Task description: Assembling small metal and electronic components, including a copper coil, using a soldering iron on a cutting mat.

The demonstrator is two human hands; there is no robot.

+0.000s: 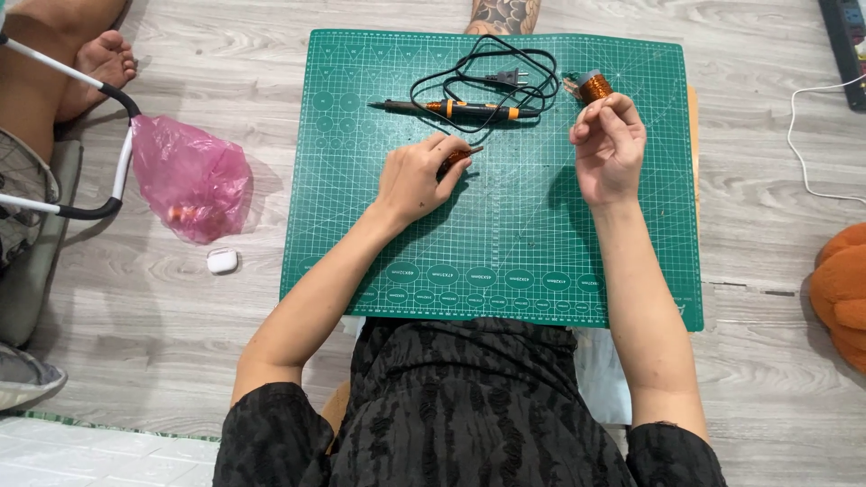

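My left hand [417,177] rests on the green cutting mat [379,243], fingers closed on a small orange-brown tool [456,159] with a dark tip. My right hand [610,144] is raised above the mat's right side, pinching a small spool of copper wire [594,87] at its fingertips. A soldering iron [451,109] with a black and orange handle lies across the mat's far part, its black cord and plug [505,78] coiled beside it.
A pink plastic bag [191,177] and a small white case [222,261] lie on the wood floor at left. Another person's bare foot [101,63] and a white and black frame are at far left. An orange cushion [841,289] sits at right, a power strip [848,41] top right.
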